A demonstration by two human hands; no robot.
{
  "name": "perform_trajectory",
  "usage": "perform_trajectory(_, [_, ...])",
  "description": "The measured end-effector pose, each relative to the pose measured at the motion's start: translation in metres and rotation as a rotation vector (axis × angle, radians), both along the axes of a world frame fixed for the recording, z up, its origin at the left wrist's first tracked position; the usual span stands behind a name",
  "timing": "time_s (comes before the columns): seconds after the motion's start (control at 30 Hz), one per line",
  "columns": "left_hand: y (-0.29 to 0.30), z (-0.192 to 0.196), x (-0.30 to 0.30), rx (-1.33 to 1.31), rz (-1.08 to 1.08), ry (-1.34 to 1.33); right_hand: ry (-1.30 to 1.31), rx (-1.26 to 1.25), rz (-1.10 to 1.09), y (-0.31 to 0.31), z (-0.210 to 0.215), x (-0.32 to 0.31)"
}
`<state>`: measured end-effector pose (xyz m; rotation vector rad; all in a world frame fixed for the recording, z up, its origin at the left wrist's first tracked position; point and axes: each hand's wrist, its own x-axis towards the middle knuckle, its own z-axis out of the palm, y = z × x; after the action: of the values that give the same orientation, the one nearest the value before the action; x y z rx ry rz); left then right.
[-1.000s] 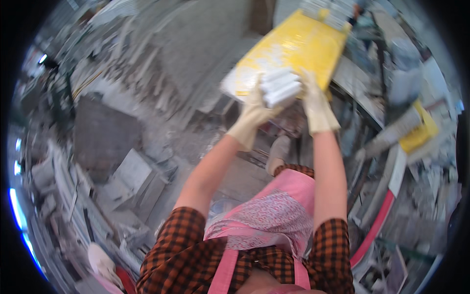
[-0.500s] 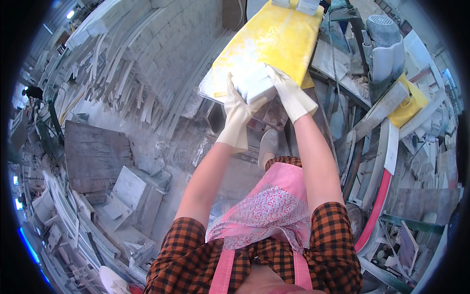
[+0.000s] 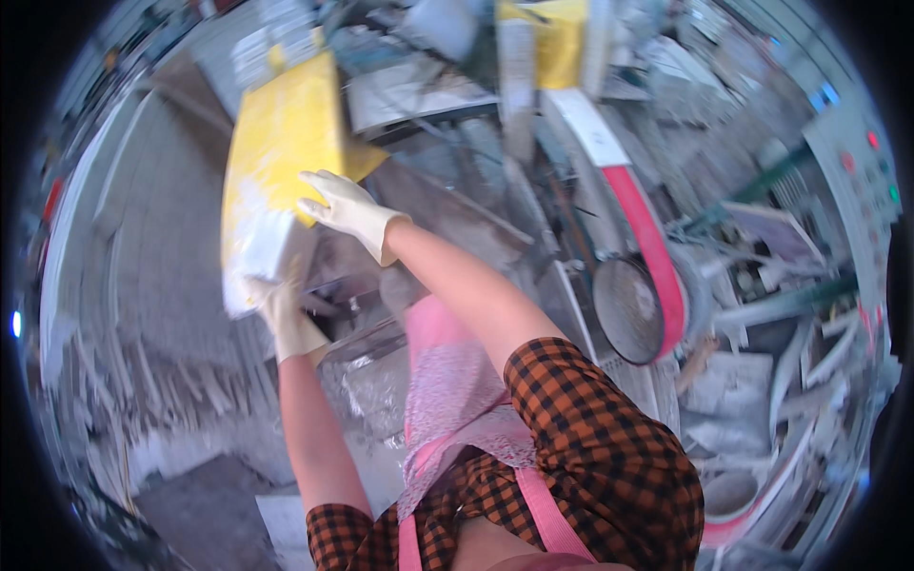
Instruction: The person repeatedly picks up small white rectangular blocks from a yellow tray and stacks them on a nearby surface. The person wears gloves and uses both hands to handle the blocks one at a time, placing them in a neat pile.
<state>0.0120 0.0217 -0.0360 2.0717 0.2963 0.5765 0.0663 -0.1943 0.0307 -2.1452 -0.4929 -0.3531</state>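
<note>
A pale block or stack of white pieces [image 3: 262,245] lies at the near end of a bench draped in a yellow cover [image 3: 286,128] dusted with white powder. My left hand [image 3: 280,309], in a cream rubber glove, is at the near edge of the white pieces. Motion smears its fingers, so its grip is unclear. Gloved the same way, my right hand [image 3: 345,205] hovers by the right edge of the yellow cover. Its fingers are spread and nothing is in them.
Right of the bench is a belt machine with a pink-and-white belt [image 3: 640,219] around a round wheel [image 3: 628,309]. A control panel [image 3: 862,181] stands at the far right. Long pale strips and slabs [image 3: 162,238] are stacked at left. Another yellow cloth [image 3: 560,48] hangs at the back.
The view has swung to the right, so the bench now sits farther left. My right hand has come off the white pieces and opened; my left hand stays by their near edge.
</note>
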Motion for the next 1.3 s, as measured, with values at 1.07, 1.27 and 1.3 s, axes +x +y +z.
perform_trajectory(1.07, [0.023, 0.116, 0.066, 0.834, -0.329, 0.576, -0.13, -1.127, -0.112, -0.387, -0.05, -0.195])
perform_trajectory(1.27, [0.031, 0.111, 0.082, 1.092, -0.324, 0.652, -0.139, -0.843, -0.091, -0.388, -0.05, -0.195])
perform_trajectory(1.3, [0.028, 0.11, 0.082, 1.166, -0.324, 0.649, -0.12, -0.846, -0.116, -0.388, -0.049, -0.196])
